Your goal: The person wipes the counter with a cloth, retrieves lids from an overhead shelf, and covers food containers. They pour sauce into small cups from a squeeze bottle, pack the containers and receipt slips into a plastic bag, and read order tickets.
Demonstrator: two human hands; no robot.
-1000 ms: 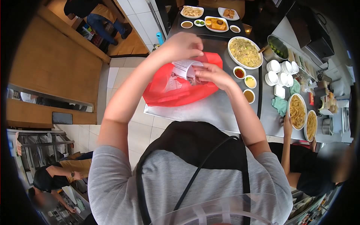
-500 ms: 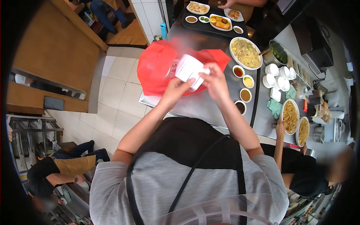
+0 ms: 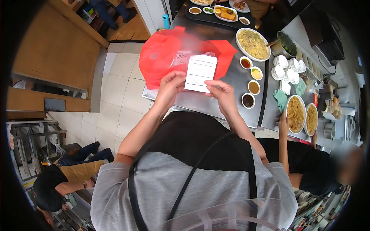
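Observation:
A white paper slip with printed lines (image 3: 201, 72), which looks like a receipt, is held up flat between my two hands. My left hand (image 3: 172, 83) pinches its lower left edge. On the lower right corner, my right hand (image 3: 222, 93) grips it between thumb and fingers. Behind the slip, a red bag (image 3: 158, 57) lies spread on the steel counter (image 3: 200, 102), with partly visible lettering on a pale patch. The slip hides the middle of the bag.
Right of the bag stand a large oval dish of fried rice (image 3: 252, 44) and several small sauce bowls (image 3: 253, 87). A black tray (image 3: 216, 21) of dishes lies at the back. Another person's hand touches a noodle dish (image 3: 296, 114); stacked white bowls (image 3: 278, 72) stand nearby.
The slip was folded or curled and tilted; now it is opened out flat and upright. My right hand has moved down to its lower corner, and my left hand has shifted to the left edge.

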